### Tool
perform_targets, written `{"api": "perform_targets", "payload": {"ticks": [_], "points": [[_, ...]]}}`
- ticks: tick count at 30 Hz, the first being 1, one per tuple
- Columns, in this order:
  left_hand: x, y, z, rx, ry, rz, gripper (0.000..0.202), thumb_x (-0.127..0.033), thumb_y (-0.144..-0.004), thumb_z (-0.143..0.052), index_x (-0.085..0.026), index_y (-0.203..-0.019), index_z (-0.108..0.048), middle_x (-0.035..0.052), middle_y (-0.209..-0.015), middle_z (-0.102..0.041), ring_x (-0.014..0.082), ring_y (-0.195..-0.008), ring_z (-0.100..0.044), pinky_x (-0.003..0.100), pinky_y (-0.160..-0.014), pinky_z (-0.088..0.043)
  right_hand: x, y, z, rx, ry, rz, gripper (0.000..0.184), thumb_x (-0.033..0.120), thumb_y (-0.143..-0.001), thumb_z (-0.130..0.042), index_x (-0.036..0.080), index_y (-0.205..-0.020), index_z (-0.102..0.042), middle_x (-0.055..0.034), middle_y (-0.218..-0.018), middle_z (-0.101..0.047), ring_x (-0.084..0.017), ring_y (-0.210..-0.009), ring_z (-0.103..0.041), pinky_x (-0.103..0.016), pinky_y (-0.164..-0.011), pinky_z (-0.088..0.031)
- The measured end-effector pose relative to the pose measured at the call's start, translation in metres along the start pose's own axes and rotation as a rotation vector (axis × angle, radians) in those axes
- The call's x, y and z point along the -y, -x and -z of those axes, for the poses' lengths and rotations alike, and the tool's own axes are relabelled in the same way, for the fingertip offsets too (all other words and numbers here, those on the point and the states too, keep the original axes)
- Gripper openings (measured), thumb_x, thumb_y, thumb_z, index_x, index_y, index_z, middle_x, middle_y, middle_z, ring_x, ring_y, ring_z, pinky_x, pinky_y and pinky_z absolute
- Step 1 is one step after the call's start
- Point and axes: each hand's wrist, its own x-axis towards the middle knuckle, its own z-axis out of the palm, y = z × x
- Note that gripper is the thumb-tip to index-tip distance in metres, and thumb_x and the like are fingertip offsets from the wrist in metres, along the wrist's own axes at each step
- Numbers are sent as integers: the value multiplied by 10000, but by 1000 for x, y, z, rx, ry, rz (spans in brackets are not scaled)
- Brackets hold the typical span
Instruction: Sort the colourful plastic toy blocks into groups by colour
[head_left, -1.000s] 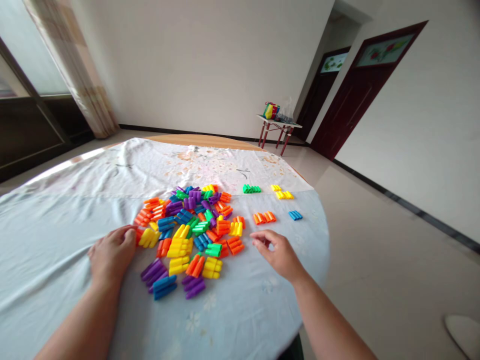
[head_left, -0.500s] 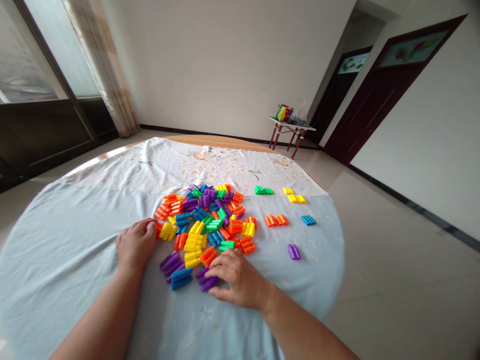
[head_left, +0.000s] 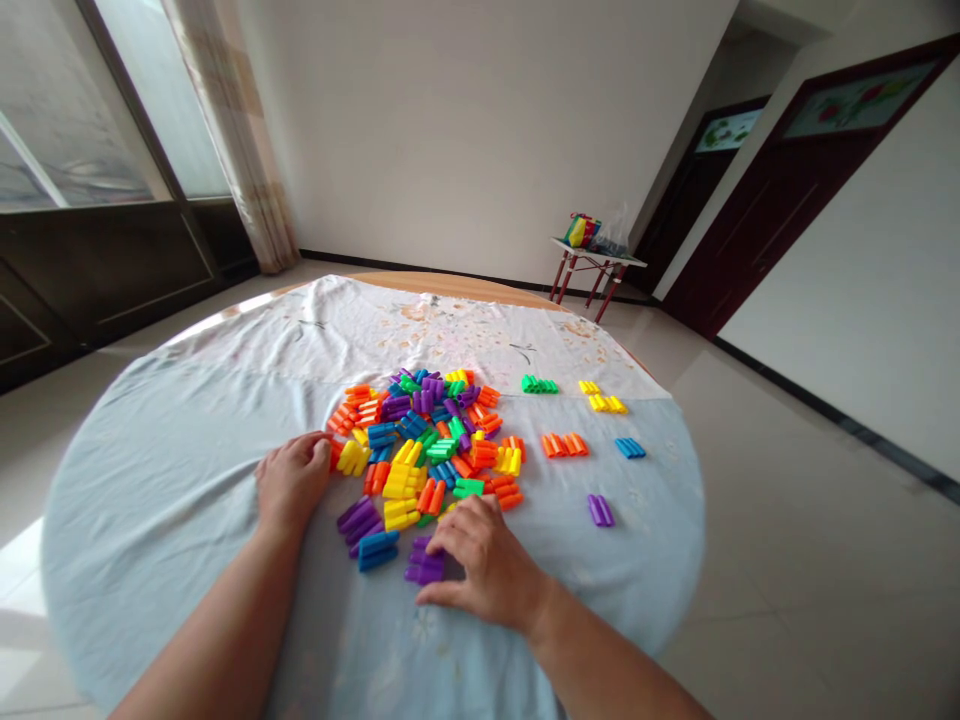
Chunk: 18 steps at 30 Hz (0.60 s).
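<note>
My left hand lies on the cloth at the left edge of a pile of coloured plastic tube blocks, fingers loosely stretched against an orange block. A yellow block lies just right of it. At the near side of the pile, my right hand has thumb and fingers spread around a purple block; the index finger is at its upper edge, the thumb below. Left of that lie a blue block and another purple block. Green block and orange block lie beyond the right hand.
Right of the pile, sorted by colour, lie green, yellow, orange, blue and purple blocks. A pale blue cloth covers the round table. Farther back, a small table holds bags.
The purple block by my right hand has turned and sits slightly apart from the pile. The nearby orange block has turned too. The whole view has shifted a little; my left hand stays by the pile.
</note>
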Motion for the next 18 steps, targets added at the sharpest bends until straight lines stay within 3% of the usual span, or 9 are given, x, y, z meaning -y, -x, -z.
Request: {"api": "perform_targets", "payload": {"ticks": [4,8,11,15,18], "points": [[0,0,-1,6,-6,12,480,-381,-822,-275,-187,-1074,-635,120,-1149,-629,288,-1083,-518,415,-938,-362,0,1,3,-4,-8,4,555,691,-600,-636,209,-874,-605,-34,-887,-609,-212,-903,-490,-371,-839,-332],[-3,0,2,27,-22,25,479,-384,-820,-274,-199,-1086,-625,106,-1170,-622,272,-1105,-509,393,-944,-360,-2,4,9,48,-22,39,486,509,-671,-700,246,-1064,-584,-25,-1067,-591,-205,-993,-471,-371,-874,-329],[-7,2,7,58,-26,21,498,-400,-817,-269,-185,-1098,-620,117,-1173,-618,279,-1103,-511,393,-937,-364,-3,6,8,70,29,69,418,417,-717,-673,249,-1087,-579,-21,-1095,-592,-204,-1020,-466,-376,-881,-329],[-4,-2,8,81,-39,40,564,-440,-796,-252,-143,-1110,-614,176,-1202,-587,347,-1096,-507,438,-874,-396,-6,1,1,58,107,80,421,568,-727,-618,239,-989,-615,-22,-958,-630,-201,-959,-501,-371,-855,-342],[4,-8,0,84,-66,29,614,-485,-799,-188,-174,-1118,-609,145,-1211,-591,337,-1057,-537,416,-808,-433,-10,-2,-1,41,146,40,485,654,-682,-603,240,-933,-631,-12,-888,-640,-203,-916,-517,-359,-827,-354]]}}
